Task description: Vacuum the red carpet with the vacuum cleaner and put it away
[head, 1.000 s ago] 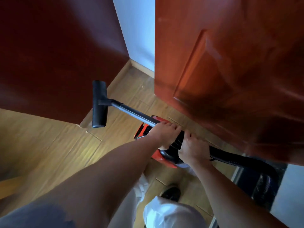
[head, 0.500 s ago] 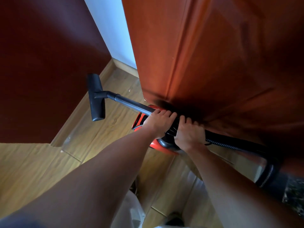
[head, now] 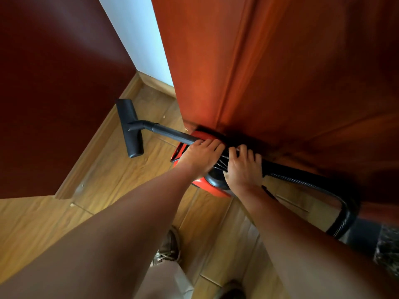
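By door [head: 280, 83]: red vacuum cleaner [head: 199, 181] (black wand [head: 172, 133], hose [head: 302, 182]); left hand [head: 200, 157], right hand [head: 244, 169] grip top.

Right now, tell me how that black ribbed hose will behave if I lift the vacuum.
The hose is ribbed and bends in a loop, so it will probably flop and trail. It likely weighs little beside the red body. Its ribs should give fingers grip.

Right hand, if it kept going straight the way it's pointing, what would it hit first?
Likely the door, right behind the vacuum the right hand grips; depth is unclear.
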`<act>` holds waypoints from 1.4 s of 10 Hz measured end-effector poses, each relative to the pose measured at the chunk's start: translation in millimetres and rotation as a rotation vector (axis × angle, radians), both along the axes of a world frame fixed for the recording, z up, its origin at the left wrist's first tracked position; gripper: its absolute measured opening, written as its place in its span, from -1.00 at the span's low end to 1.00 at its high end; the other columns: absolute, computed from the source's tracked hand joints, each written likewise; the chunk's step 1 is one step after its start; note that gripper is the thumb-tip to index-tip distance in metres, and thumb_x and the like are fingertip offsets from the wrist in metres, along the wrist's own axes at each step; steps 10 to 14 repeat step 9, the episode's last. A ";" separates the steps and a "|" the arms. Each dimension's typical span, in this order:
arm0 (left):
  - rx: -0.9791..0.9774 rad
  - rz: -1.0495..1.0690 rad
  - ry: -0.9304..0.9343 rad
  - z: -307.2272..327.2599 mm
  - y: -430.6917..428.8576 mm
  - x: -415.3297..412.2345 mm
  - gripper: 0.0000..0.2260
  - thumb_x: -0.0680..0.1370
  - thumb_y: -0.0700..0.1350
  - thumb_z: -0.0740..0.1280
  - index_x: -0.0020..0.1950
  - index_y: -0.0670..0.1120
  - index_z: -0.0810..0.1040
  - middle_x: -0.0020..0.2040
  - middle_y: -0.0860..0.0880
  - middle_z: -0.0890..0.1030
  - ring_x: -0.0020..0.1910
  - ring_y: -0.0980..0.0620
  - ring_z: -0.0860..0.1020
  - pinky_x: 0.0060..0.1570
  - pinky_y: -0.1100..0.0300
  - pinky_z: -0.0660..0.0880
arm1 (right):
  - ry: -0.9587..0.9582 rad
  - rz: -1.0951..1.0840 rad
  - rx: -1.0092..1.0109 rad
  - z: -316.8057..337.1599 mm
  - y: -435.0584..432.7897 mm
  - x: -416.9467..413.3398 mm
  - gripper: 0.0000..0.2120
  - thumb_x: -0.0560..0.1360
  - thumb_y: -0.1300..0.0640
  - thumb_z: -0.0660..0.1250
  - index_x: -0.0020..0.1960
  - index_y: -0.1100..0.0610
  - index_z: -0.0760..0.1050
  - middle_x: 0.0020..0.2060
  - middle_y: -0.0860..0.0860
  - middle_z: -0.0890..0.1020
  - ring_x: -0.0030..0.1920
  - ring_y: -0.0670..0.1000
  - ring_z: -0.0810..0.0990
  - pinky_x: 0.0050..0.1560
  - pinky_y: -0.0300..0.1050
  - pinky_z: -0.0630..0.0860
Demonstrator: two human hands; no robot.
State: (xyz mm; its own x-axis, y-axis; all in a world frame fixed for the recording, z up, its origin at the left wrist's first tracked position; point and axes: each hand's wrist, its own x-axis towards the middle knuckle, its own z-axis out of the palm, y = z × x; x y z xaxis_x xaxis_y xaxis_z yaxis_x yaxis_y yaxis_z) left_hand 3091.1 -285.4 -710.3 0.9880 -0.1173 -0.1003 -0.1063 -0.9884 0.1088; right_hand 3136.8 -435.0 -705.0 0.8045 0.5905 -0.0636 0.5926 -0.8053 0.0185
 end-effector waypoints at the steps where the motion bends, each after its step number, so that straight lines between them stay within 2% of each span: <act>1: -0.028 -0.021 0.001 17.9 4.1 -18.9 -0.69 0.45 -0.09 0.42 0.15 -0.14 0.51 0.01 -0.08 0.58 -0.05 -0.14 0.59 -0.11 -0.03 0.53 | -0.058 0.034 0.062 13.5 4.2 -14.5 -0.64 0.26 0.16 0.55 -0.01 0.14 0.50 -0.03 0.12 0.57 -0.04 0.17 0.55 0.08 0.11 0.45; 2: -0.069 -0.037 0.056 29.6 8.9 -39.2 -0.51 0.42 0.06 0.48 0.25 -0.15 0.49 0.14 -0.10 0.57 0.13 -0.16 0.56 0.05 -0.06 0.51 | -0.043 0.085 0.088 24.3 4.4 -33.4 -0.69 0.30 0.17 0.51 -0.02 0.15 0.48 0.00 0.15 0.55 0.06 0.21 0.52 0.25 0.16 0.40; 3: -0.097 -0.046 0.088 36.7 9.4 -61.7 -0.38 0.45 0.20 0.44 0.35 -0.15 0.43 0.30 -0.13 0.51 0.35 -0.18 0.45 0.25 -0.08 0.45 | 0.024 0.125 0.050 30.6 1.3 -54.2 -0.65 0.29 0.14 0.52 -0.01 0.17 0.47 -0.07 0.14 0.55 0.02 0.20 0.52 0.22 0.13 0.42; 4: -0.064 -0.063 0.165 39.8 8.8 -86.9 -0.26 0.48 0.30 0.35 0.47 -0.16 0.35 0.48 -0.15 0.38 0.49 -0.17 0.31 0.43 -0.06 0.32 | 0.136 0.156 -0.026 35.2 -4.4 -74.6 -0.49 0.21 -0.02 0.60 0.03 0.17 0.49 -0.10 0.12 0.55 -0.03 0.16 0.54 0.09 0.08 0.47; 5: -0.010 0.068 0.285 49.4 13.1 -106.2 -0.26 0.54 0.23 0.33 0.57 -0.13 0.20 0.58 -0.13 0.20 0.56 -0.12 0.19 0.51 -0.02 0.18 | 0.199 0.166 -0.038 43.7 -10.5 -85.7 -0.33 0.19 -0.17 0.61 0.13 0.20 0.53 -0.06 0.12 0.59 -0.02 0.14 0.58 0.04 0.04 0.52; 6: 0.003 0.199 0.330 76.8 23.2 -117.6 -0.51 0.62 -0.04 0.25 0.52 -0.11 0.26 0.54 -0.12 0.27 0.51 -0.10 0.24 0.44 0.02 0.23 | 0.220 0.174 -0.030 67.6 -14.0 -87.6 -0.41 0.27 -0.15 0.57 0.12 0.21 0.56 -0.06 0.11 0.61 -0.03 0.13 0.60 0.02 0.03 0.55; 8: 0.059 0.276 0.392 194.6 54.6 -137.8 -0.68 0.64 0.00 0.19 0.37 -0.03 0.43 0.30 -0.03 0.50 0.25 -0.05 0.50 0.23 0.05 0.45 | 0.231 0.235 -0.022 174.9 -7.4 -78.1 -0.65 0.35 -0.03 0.52 -0.02 0.17 0.57 -0.16 0.08 0.61 -0.14 0.12 0.62 -0.13 0.00 0.55; 9: 0.039 0.340 0.363 265.3 65.6 -155.8 -0.74 0.63 0.00 0.20 0.29 -0.02 0.48 0.21 -0.01 0.56 0.09 -0.02 0.58 0.01 0.06 0.57 | 0.217 0.271 0.053 243.6 4.7 -82.9 -0.71 0.34 0.05 0.52 -0.05 0.17 0.55 -0.21 0.08 0.61 -0.21 0.12 0.63 -0.21 -0.01 0.55; 14: 0.039 0.340 0.363 265.3 65.6 -155.8 -0.74 0.63 0.00 0.20 0.29 -0.02 0.48 0.21 -0.01 0.56 0.09 -0.02 0.58 0.01 0.06 0.57 | 0.217 0.271 0.053 243.6 4.7 -82.9 -0.71 0.34 0.05 0.52 -0.05 0.17 0.55 -0.21 0.08 0.61 -0.21 0.12 0.63 -0.21 -0.01 0.55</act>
